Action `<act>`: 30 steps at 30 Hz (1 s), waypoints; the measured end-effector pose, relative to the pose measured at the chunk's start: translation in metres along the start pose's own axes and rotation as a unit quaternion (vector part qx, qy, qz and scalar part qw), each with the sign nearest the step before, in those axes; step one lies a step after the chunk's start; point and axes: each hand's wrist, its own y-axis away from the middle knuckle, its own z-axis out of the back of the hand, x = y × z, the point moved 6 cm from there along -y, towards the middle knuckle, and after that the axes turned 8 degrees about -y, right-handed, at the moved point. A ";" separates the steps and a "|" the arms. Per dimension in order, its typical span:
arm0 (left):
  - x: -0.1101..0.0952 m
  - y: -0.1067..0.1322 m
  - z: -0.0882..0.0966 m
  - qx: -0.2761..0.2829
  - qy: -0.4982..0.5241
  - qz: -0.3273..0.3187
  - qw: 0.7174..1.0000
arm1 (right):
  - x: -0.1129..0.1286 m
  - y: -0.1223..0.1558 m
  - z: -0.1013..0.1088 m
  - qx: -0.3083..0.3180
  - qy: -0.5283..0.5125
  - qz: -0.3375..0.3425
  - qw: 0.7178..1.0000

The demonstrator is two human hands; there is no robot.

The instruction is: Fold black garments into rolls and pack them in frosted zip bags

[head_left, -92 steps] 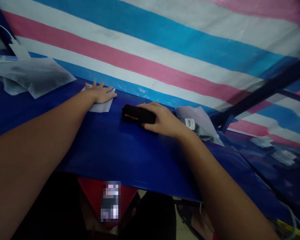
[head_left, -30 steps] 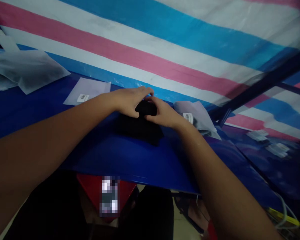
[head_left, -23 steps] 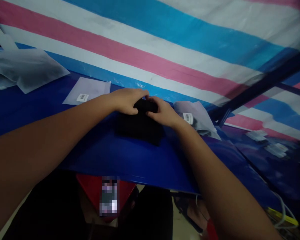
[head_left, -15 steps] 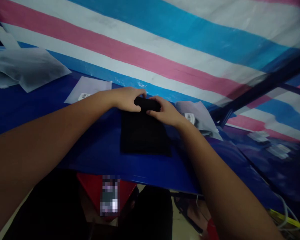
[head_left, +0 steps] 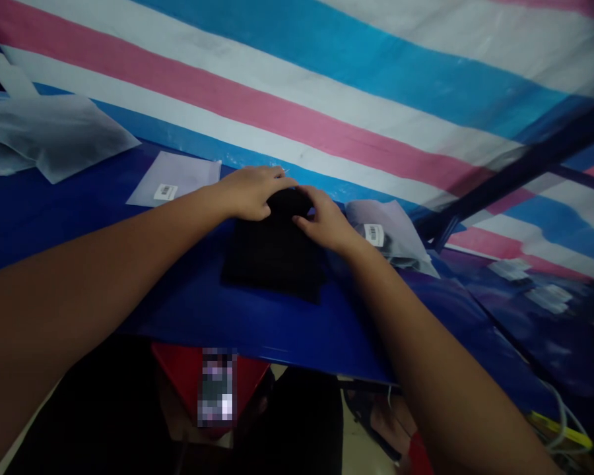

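Note:
A black folded cloth (head_left: 272, 254) lies on the blue table (head_left: 188, 303), its far end bunched up. My left hand (head_left: 250, 191) grips that far end from the left, fingers curled over it. From the right, my right hand (head_left: 324, 221) pinches the same end. Both hands meet at the top of the cloth, close to the striped tarp wall.
A flat clear bag with a barcode label (head_left: 173, 181) lies left of my hands. A larger crumpled plastic bag (head_left: 54, 135) sits far left. Another labelled bag with dark contents (head_left: 391, 237) lies right. A red stool (head_left: 188, 379) shows below the table edge.
My left hand left the flat bag and joined the right on the black roll. The cloth was spread towards me, then its near edge drew back and its far end bunched.

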 end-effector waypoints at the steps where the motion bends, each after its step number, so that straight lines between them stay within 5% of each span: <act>1: 0.002 0.000 -0.001 0.002 0.004 0.004 1.000 | 0.000 0.000 0.000 0.000 0.003 0.000 1.000; 13: 0.018 -0.002 -0.012 0.040 0.151 0.013 0.988 | -0.001 0.000 -0.002 0.028 -0.056 -0.043 0.997; 18: 0.019 -0.001 -0.011 -0.003 0.153 -0.011 0.988 | -0.005 0.000 0.000 0.008 -0.062 -0.049 0.997; 26: 0.022 0.000 -0.005 0.002 0.201 0.076 0.977 | -0.003 -0.003 0.000 -0.031 -0.081 -0.023 0.996; 30: 0.022 -0.001 -0.009 0.017 0.192 0.033 0.981 | -0.002 -0.002 -0.002 -0.024 -0.064 -0.025 0.997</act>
